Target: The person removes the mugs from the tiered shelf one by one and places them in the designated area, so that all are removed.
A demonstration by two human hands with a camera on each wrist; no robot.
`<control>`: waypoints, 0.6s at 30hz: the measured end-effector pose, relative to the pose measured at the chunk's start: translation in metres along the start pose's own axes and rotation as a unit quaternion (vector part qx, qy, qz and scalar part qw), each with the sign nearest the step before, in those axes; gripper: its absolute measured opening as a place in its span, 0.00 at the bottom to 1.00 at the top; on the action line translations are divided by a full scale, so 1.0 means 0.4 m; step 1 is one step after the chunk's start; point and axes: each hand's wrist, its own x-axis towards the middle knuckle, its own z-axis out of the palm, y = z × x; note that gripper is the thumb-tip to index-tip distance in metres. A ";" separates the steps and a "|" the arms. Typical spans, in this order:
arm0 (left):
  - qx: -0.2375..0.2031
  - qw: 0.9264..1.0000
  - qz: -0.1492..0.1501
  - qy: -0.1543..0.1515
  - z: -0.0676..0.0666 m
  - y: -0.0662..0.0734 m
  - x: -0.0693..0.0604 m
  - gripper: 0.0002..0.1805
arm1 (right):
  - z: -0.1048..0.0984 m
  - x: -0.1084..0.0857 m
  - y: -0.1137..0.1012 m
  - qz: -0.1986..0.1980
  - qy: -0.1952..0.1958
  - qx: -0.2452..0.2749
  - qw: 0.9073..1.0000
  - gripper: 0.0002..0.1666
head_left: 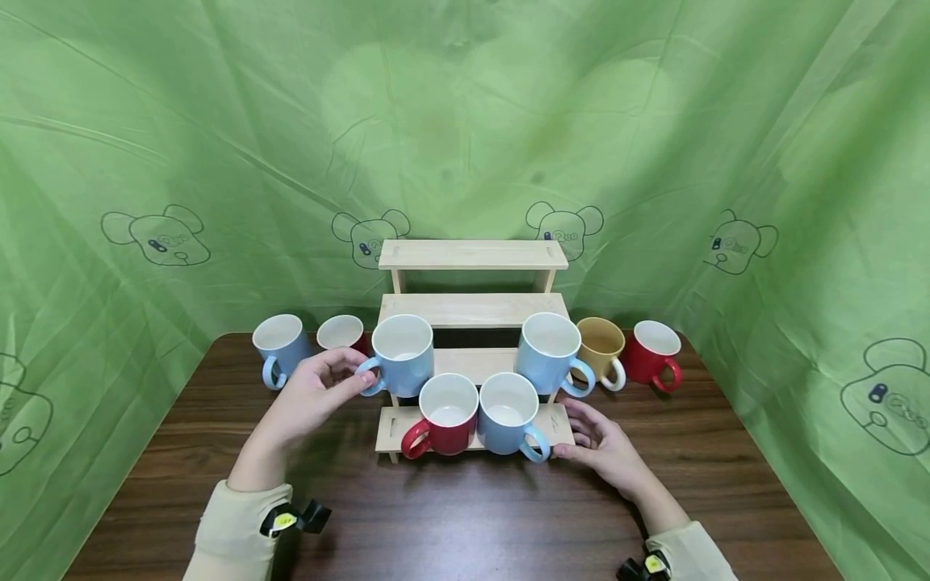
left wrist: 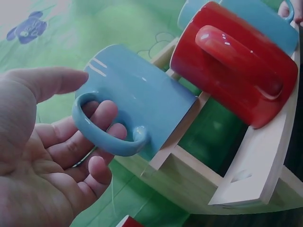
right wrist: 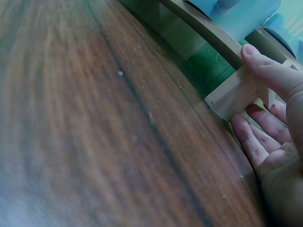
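Centrally, a stepped wooden rack of four tiers stands on a dark wood-grained counter, with both hands at its lower part. The left hand holds the handle of a light blue mug, its fingertips passed through the loop and the thumb near the mug's side; this mug is upright at the left end of the second tier from the bottom. The right hand grips the right end of the lowest tier, thumb at the front edge and fingers curled about the end. A second blue mug occupies the right end of the same tier as the held one, handle to the right. On the lowest tier, a red mug, handle to the left, stands just beside a third blue mug, handle to the right. Rearward on the counter, to the left, are a fourth blue mug and another red mug, partly hidden by the left hand; to the right are a yellow mug with a white handle and a further red mug. Green cloth printed with bear outlines forms the background.
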 end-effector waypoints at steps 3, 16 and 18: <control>-0.004 1.000 0.003 -0.011 0.003 0.000 0.001 0.10 | 0.000 0.000 -0.001 0.000 0.001 -0.002 1.000 0.49; -0.067 0.995 -0.029 -0.070 0.004 0.000 0.000 0.17 | -0.002 0.002 0.001 0.011 0.003 -0.012 1.000 0.48; -0.073 0.994 -0.030 -0.069 0.003 -0.002 -0.001 0.17 | -0.002 0.003 0.003 0.013 0.004 -0.014 1.000 0.48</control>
